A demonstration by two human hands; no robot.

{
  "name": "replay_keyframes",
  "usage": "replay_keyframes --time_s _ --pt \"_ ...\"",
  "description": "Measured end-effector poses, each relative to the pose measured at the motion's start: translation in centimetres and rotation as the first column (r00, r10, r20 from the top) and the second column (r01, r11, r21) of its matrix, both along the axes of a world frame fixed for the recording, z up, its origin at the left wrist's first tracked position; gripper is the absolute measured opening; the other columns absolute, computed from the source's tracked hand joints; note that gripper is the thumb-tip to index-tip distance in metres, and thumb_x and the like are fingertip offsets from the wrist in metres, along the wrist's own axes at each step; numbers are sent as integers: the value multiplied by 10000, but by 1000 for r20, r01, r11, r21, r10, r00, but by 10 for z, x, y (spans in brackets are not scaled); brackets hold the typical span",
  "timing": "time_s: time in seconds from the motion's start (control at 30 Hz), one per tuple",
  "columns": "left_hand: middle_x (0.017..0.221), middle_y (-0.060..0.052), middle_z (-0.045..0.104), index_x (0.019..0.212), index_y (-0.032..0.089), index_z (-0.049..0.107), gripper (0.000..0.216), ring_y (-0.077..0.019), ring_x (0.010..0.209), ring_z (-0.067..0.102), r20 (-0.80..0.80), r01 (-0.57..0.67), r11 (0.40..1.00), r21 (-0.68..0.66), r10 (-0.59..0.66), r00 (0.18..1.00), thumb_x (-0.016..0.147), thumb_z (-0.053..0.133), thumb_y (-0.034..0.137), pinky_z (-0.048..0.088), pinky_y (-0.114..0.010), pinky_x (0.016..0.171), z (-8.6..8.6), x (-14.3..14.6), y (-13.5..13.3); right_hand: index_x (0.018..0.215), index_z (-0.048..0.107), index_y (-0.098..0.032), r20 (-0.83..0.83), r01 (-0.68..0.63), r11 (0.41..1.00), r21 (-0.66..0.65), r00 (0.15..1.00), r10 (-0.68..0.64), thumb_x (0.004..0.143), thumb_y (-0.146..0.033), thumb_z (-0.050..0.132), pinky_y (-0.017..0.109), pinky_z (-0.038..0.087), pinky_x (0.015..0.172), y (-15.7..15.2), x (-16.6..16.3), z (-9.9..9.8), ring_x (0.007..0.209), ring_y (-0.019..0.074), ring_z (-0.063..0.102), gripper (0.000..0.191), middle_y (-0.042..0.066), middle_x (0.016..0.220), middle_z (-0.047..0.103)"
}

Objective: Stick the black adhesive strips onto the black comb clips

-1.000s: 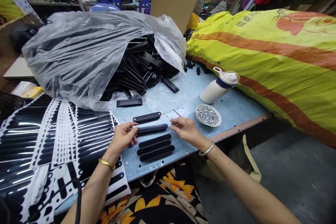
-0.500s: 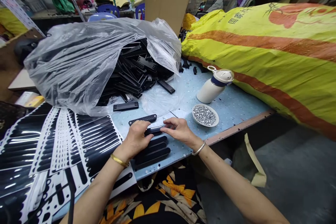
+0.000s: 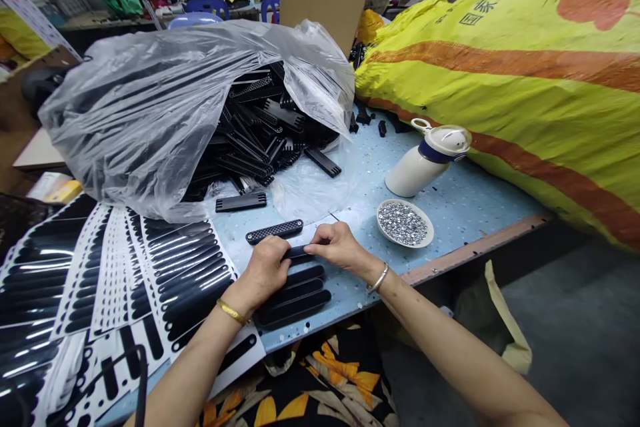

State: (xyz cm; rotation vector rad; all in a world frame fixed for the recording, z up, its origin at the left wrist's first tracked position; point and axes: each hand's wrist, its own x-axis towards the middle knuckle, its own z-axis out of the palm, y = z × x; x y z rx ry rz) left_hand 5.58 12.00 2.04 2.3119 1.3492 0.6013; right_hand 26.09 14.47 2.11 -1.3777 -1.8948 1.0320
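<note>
Between my two hands, just above the blue tabletop, is a slim black strip-shaped piece (image 3: 299, 252). My left hand (image 3: 267, 268) pinches its left end, fingers curled. At its right end my right hand (image 3: 339, 247) grips with thumb and forefinger. Several smooth black rounded bars (image 3: 300, 293) lie side by side just nearer to me, partly behind my left hand. Beyond the hands rests one black bar with a crosshatched face (image 3: 275, 231). Farther back lies another black slotted piece (image 3: 241, 202).
A clear plastic bag (image 3: 145, 120) spills black slotted pieces at the back. Sheets of black stickers (image 3: 190, 273) fan out on the left. To the right stand a bowl of small silvery parts (image 3: 405, 223), a white bottle (image 3: 417, 170) and a large yellow sack (image 3: 500, 80).
My right thumb and fingers have closed down onto the right end of the black piece, which now lies flatter. The camera view has shifted slightly.
</note>
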Motion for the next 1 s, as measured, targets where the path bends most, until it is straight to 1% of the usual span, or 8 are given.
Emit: replay_keyframes --time_s 0.1,0.33,0.47,0.57,0.67,0.73,0.87,1.0 --pt "808 -77 680 796 173 651 139 -234 809 636 19 -1 1000 -7 1 1000 709 623 69 525 -359 749 0 0 0 564 698 -162 7 10 1000 8 1000 -10 691 -188 753 222 381 496 -2 -1 0 527 114 547 141 -4 552 644" --pt "816 -65 685 796 184 661 143 -231 831 647 22 -17 1000 -9 18 1000 709 631 76 530 -360 768 -5 0 0 530 614 -175 33 35 991 127 999 -40 783 -233 651 238 410 546 -7 -2 1 542 118 534 262 -17 547 599" --pt "961 -93 718 1004 172 678 332 -255 924 663 50 -19 1000 -21 20 999 690 661 66 532 -390 845 -2 1 1 551 624 -172 50 59 990 125 997 -66 901 -302 501 239 413 505 -6 1 5 512 130 547 393 -3 515 596" --pt "1005 -110 725 1139 146 650 456 -276 969 665 56 -7 999 -37 9 998 688 689 89 524 -403 880 2 -1 0 641 688 -170 66 76 988 131 994 -85 898 -334 522 242 425 513 -7 -1 8 542 140 577 347 11 580 653" --pt "961 -96 731 1074 169 683 365 -279 953 671 35 -19 999 -34 21 999 711 694 130 524 -402 866 6 -9 -1 697 720 -173 88 77 987 142 992 -90 788 -338 685 245 436 545 -6 -6 6 592 149 601 192 19 652 692" --pt "943 -95 732 991 175 705 271 -275 927 677 21 -48 998 -47 49 999 721 695 149 527 -394 846 7 -16 0 670 713 -173 107 45 989 143 992 -61 732 -329 748 242 431 546 -6 -10 4 593 145 598 171 17 653 687" --pt "842 -85 724 829 167 709 88 -254 859 677 21 -50 995 -91 53 998 743 688 169 531 -359 793 6 -24 1 587 671 -175 136 -19 989 144 991 0 747 -292 738 229 396 524 -3 -14 -1 539 115 549 209 -9 580 634" --pt "811 -83 720 794 156 703 50 -242 843 670 48 -57 993 -101 62 997 747 687 148 524 -342 781 6 -23 1 563 629 -176 161 -20 986 163 987 -7 773 -291 703 228 373 513 -3 -15 -5 527 110 520 251 -17 560 600"
